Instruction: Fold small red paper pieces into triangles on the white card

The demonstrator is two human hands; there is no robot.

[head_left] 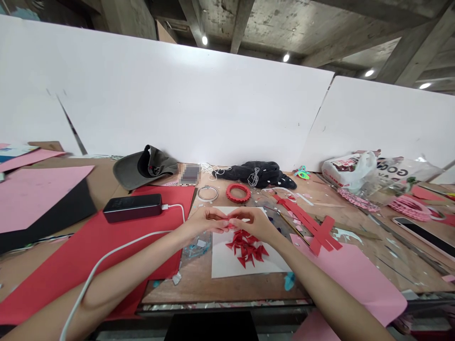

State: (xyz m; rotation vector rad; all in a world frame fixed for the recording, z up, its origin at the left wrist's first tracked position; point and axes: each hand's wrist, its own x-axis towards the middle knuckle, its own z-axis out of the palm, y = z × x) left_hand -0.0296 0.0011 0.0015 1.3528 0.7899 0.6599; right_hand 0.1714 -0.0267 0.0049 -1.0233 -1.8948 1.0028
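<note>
Watching my head feed, the left hand (204,223) and right hand (254,223) pinch a tiny red paper piece (231,226) between pressed fingertips. Red paper triangles (246,248) sit piled on a white sheet (223,263) just below, within easy reach.

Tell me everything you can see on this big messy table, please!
red paper triangles: many, red, on the white paper sheet
white paper sheet: one, white, in front of the hands
red paper ring: one, red, beyond the hands
red paper strips: several, red, crossed, right of the white paper sheet
power bank: one, black, on the red sheet
cable: one, white, plugged into the power bank
red sheet: one, red, left side
pink sheet: one, pink, right side
cap: one, grey-green, far edge
cloth bundle: one, black, far edge
phone: one, black, right side
plastic bags: two, white and clear, far right
small paper piece: one, red, between the hands
left hand: one, pinching the small paper piece
right hand: one, pinching the small paper piece
</note>
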